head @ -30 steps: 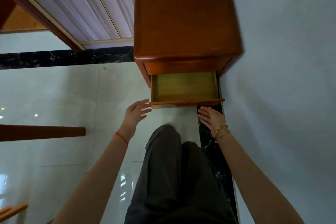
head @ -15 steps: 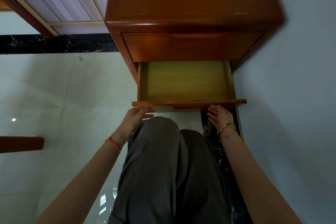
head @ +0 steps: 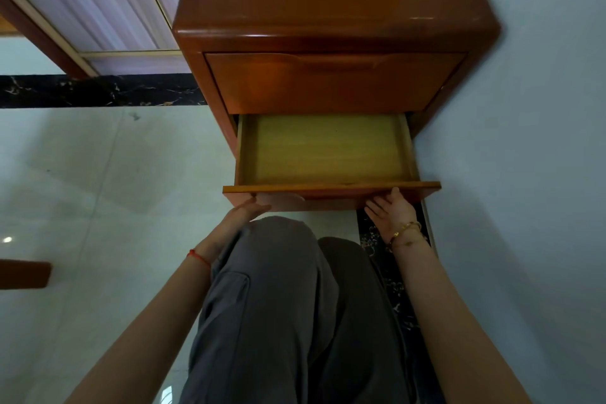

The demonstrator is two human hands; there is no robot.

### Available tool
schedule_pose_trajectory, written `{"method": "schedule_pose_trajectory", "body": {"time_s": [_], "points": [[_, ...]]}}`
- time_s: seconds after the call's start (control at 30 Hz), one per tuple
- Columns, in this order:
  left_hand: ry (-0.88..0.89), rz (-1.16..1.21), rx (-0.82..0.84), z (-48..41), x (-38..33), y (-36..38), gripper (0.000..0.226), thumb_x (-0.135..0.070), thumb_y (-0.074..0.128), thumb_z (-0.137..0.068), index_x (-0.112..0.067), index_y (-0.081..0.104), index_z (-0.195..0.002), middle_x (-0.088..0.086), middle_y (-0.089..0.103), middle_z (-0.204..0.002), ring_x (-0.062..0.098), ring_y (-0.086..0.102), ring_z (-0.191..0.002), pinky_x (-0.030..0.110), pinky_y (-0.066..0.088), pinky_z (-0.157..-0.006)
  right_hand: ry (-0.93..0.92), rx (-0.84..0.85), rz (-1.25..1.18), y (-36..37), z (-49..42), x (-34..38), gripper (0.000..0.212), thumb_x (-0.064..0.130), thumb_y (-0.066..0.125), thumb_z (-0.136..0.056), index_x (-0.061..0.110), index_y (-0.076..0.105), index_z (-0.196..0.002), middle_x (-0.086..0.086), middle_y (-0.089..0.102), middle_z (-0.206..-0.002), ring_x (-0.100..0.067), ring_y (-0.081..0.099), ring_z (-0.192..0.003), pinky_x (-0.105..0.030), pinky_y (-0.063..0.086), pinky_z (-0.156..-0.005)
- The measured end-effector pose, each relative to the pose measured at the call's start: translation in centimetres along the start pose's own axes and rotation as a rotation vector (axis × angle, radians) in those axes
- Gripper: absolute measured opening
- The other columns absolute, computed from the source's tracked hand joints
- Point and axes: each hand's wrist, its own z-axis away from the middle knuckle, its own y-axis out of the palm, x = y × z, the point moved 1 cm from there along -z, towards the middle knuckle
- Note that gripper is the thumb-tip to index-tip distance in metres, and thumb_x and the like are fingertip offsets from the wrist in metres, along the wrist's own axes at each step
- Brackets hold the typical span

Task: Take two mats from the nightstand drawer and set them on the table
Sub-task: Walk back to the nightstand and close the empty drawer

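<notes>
A reddish-brown wooden nightstand (head: 331, 0) stands against the pale wall. Its upper drawer (head: 328, 82) is closed. The lower drawer (head: 328, 188) is pulled out, and its yellowish bottom shows bare, with no mats visible in it. My left hand (head: 244, 210) touches the drawer front near its left end, fingers straight, fingertips under the front board. My right hand (head: 392, 211) reaches up at the right end of the front, fingers spread and touching the board's underside.
My knees in grey trousers (head: 278, 288) fill the space between my arms below the drawer. Glossy white floor tiles (head: 98, 190) lie to the left, with a black marble strip (head: 98, 90) and a wardrobe's sliding doors (head: 98, 0) beyond. A dark wooden piece (head: 23, 274) juts in at the left edge.
The view has come closer and lower toward the nightstand. Both hands moved forward from below the drawer to touch its front board. The drawer stays pulled out.
</notes>
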Motion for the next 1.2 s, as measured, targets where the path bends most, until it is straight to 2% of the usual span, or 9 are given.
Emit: {"method": "schedule_pose_trajectory", "body": {"time_s": [0.07, 0.13, 0.17, 0.27, 0.37, 0.53, 0.73, 0.93, 1.2], "points": [[0.005, -0.003, -0.018, -0.8, -0.4, 0.2, 0.013, -0.022, 0.058, -0.097, -0.018, 0.06, -0.109, 0.005, 0.06, -0.12, 0.022, 0.059, -0.115, 0.04, 0.044, -0.111, -0.003, 0.016, -0.026, 0.3, 0.0, 0.3, 0.056, 0.033, 0.032, -0.104, 0.0, 0.024, -0.149, -0.022, 0.038, -0.149, -0.034, 0.044, -0.133, -0.042, 0.038, -0.11], [0.044, 0.095, -0.046, -1.2, -1.0, 0.6, 0.007, -0.015, 0.057, -0.099, -0.021, 0.06, -0.097, -0.001, 0.065, -0.101, 0.016, 0.065, -0.094, 0.03, 0.06, -0.083, 0.0, 0.028, -0.038, 0.5, 0.1, 0.4, 0.057, 0.033, 0.032, -0.104, 0.0, 0.023, -0.149, -0.022, 0.036, -0.15, -0.034, 0.042, -0.135, -0.041, 0.036, -0.111], [0.059, 0.116, -0.073, -1.4, -1.1, 0.7, 0.009, -0.013, 0.057, -0.099, -0.021, 0.06, -0.098, -0.002, 0.066, -0.097, 0.016, 0.065, -0.09, 0.027, 0.06, -0.07, 0.001, 0.034, -0.043, 0.7, 0.2, 0.4, 0.057, 0.033, 0.032, -0.104, 0.0, 0.022, -0.149, -0.022, 0.035, -0.15, -0.034, 0.041, -0.136, -0.041, 0.036, -0.112], [0.086, 0.142, -0.041, -1.5, -1.1, 0.8, 0.025, -0.008, 0.057, -0.099, -0.018, 0.056, -0.122, -0.005, 0.067, -0.106, 0.012, 0.075, -0.083, 0.025, 0.059, -0.061, 0.008, 0.066, -0.053, 0.8, 0.0, 0.5, 0.058, 0.035, 0.029, -0.104, 0.002, 0.019, -0.151, -0.019, 0.032, -0.153, -0.031, 0.037, -0.139, -0.041, 0.031, -0.115], [0.081, 0.194, -0.04, -1.9, -1.6, 0.6, 0.037, -0.006, 0.058, -0.097, -0.022, 0.053, -0.13, -0.005, 0.068, -0.117, 0.016, 0.073, -0.097, 0.03, 0.06, -0.068, 0.006, 0.114, -0.063, 1.3, -0.6, 0.9, 0.058, 0.037, 0.026, -0.104, 0.005, 0.017, -0.152, -0.017, 0.029, -0.155, -0.028, 0.032, -0.142, -0.041, 0.026, -0.118], [0.093, 0.248, -0.01, -2.9, -3.6, 1.4, 0.036, -0.012, 0.054, -0.1, -0.027, 0.05, -0.132, -0.005, 0.064, -0.126, 0.025, 0.062, -0.118, 0.039, 0.056, -0.086, -0.031, 0.15, -0.051, 2.8, -2.1, 2.4, 0.058, 0.037, 0.024, -0.104, 0.005, 0.015, -0.152, -0.017, 0.027, -0.156, -0.029, 0.031, -0.143, -0.043, 0.026, -0.117], [0.148, 0.284, -0.015, -4.9, -6.4, 1.8, 0.027, -0.011, 0.052, -0.098, -0.03, 0.056, -0.117, -0.003, 0.064, -0.123, 0.025, 0.06, -0.119, 0.044, 0.052, -0.097, -0.041, 0.147, -0.047, 5.3, -5.2, 4.2, 0.054, 0.031, 0.021, -0.105, 0.006, 0.012, -0.153, -0.018, 0.021, -0.158, -0.031, 0.026, -0.144, -0.043, 0.026, -0.117], [0.163, 0.335, -0.034, -6.8, -8.8, 2.5, 0.049, -0.001, 0.048, -0.096, -0.027, 0.047, -0.137, 0.001, 0.058, -0.129, 0.028, 0.058, -0.121, 0.044, 0.052, -0.095, -0.041, 0.148, -0.038, 7.5, -7.6, 6.0, 0.051, 0.026, 0.017, -0.106, 0.011, 0.008, -0.154, -0.017, 0.018, -0.159, -0.028, 0.02, -0.147, -0.039, 0.016, -0.12], [0.161, 0.316, -0.043, -8.9, -11.4, 3.0, 0.055, 0.006, 0.038, -0.096, -0.036, 0.042, -0.132, -0.004, 0.049, -0.141, 0.023, 0.055, -0.12, 0.042, 0.047, -0.103, -0.038, 0.16, -0.072, 10.0, -9.4, 8.1, 0.05, 0.025, 0.015, -0.106, 0.009, 0.011, -0.153, -0.017, 0.018, -0.159, -0.026, 0.018, -0.147, -0.037, 0.013, -0.121]]}}
